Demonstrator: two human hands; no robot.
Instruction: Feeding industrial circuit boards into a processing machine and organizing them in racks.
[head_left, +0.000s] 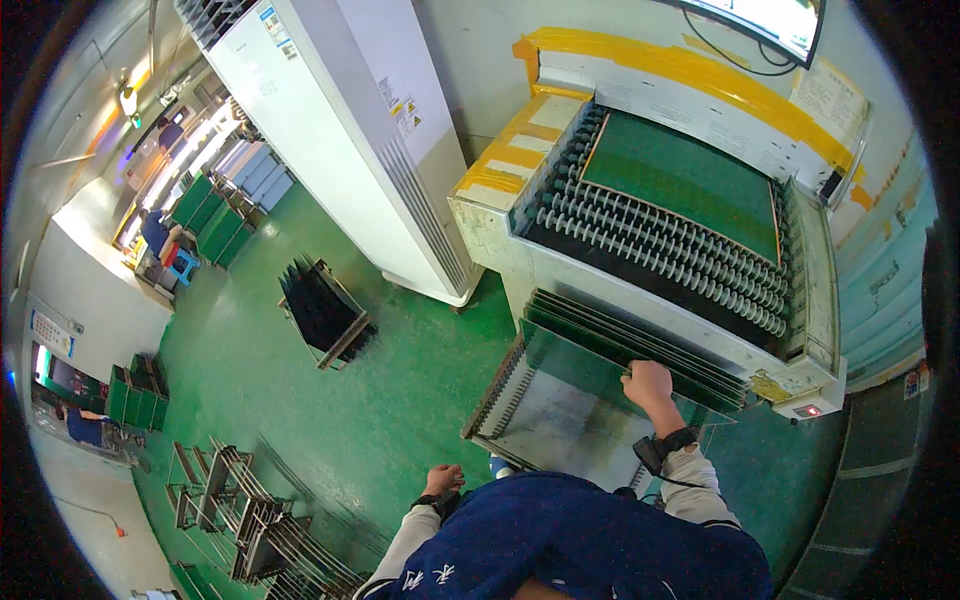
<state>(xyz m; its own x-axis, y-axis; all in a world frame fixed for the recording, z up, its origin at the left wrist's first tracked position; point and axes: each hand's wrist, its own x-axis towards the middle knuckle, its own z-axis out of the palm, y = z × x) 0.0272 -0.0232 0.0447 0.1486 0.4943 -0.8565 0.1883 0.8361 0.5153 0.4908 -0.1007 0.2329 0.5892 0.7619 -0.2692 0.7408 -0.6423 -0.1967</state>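
Observation:
My right hand (pixel 650 384) is closed on the top edge of a thin, see-through greenish panel (pixel 575 358) at the rack in front of me. The rack (pixel 490 400) has toothed side rails, and several dark green panels (pixel 640 345) stand close together in its far part. Down by my left side, my left hand (pixel 443 479) hangs with its fingers curled and nothing visible in them. Beyond the rack, a flat green board (pixel 690 175) lies on the machine's rollers (pixel 660 245).
The roller machine (pixel 490 205) stands against the wall under a screen (pixel 770 20). A tall white cabinet unit (pixel 330 120) is left of it. A rack of dark panels (pixel 322 310) and several metal racks (pixel 250 520) stand on the green floor. People work far left.

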